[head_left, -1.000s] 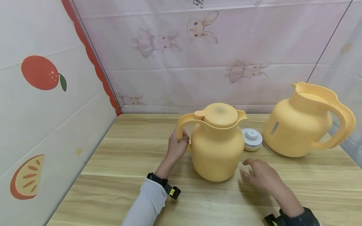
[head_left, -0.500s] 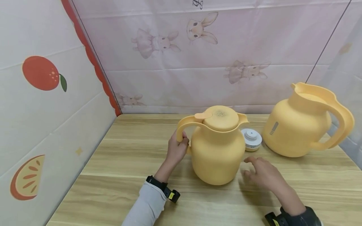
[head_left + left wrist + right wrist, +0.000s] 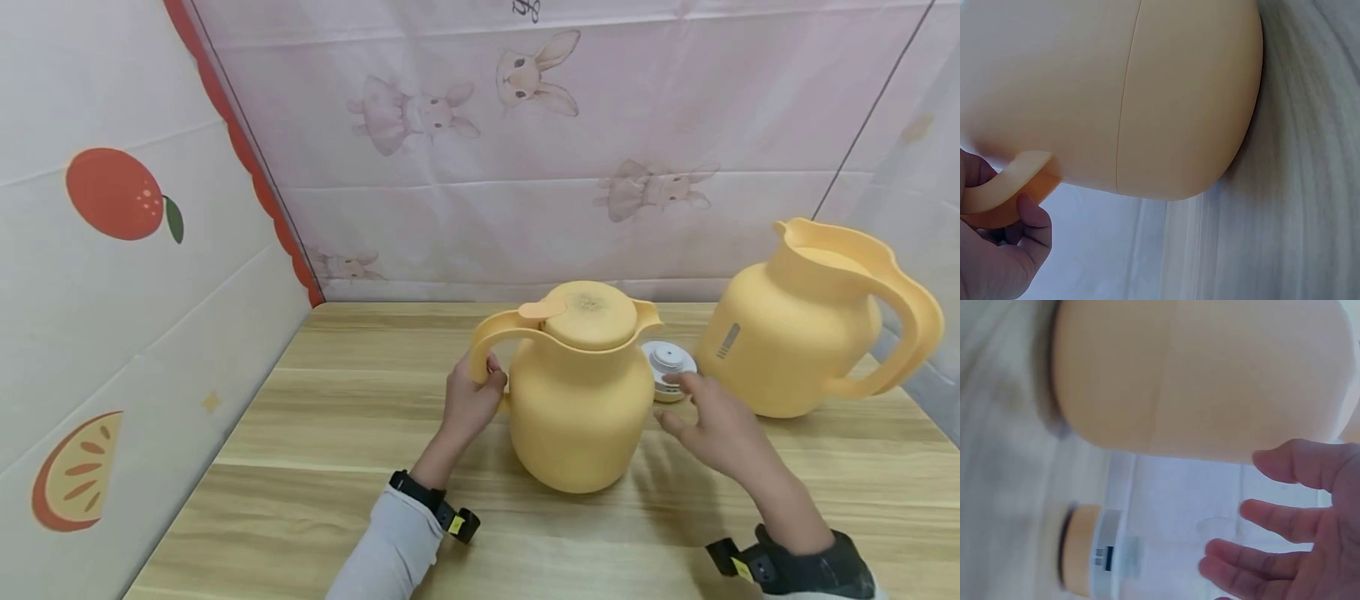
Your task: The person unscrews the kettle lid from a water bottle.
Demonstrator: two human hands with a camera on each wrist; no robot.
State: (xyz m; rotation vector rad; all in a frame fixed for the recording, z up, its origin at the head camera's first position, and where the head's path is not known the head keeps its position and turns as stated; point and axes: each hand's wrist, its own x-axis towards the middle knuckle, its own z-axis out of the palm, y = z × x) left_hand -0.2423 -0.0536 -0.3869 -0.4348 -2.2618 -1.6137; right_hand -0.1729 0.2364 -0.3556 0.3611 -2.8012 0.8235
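A yellow thermos jug (image 3: 581,417) with its round lid (image 3: 590,315) on stands upright in the middle of the wooden table, spout to the right. My left hand (image 3: 474,396) grips its handle (image 3: 487,333); in the left wrist view the fingers (image 3: 1036,228) curl round the lower handle. My right hand (image 3: 716,425) hovers right of the jug, fingers spread and holding nothing. In the right wrist view the thumb (image 3: 1297,464) reaches close to the jug wall. Behind that hand sits a round white-and-yellow lid (image 3: 670,367), partly covered by the fingers in the head view.
A second yellow jug (image 3: 795,342), its top without a lid, stands at the back right with its handle to the right. A printed cloth wall (image 3: 465,225) rises behind the table (image 3: 360,400), and another wall (image 3: 150,317) is at the left.
My right hand has risen and moved slightly right and away from me, its fingers opening wider. The held jug has shifted slightly toward me; the left hand keeps its grip.
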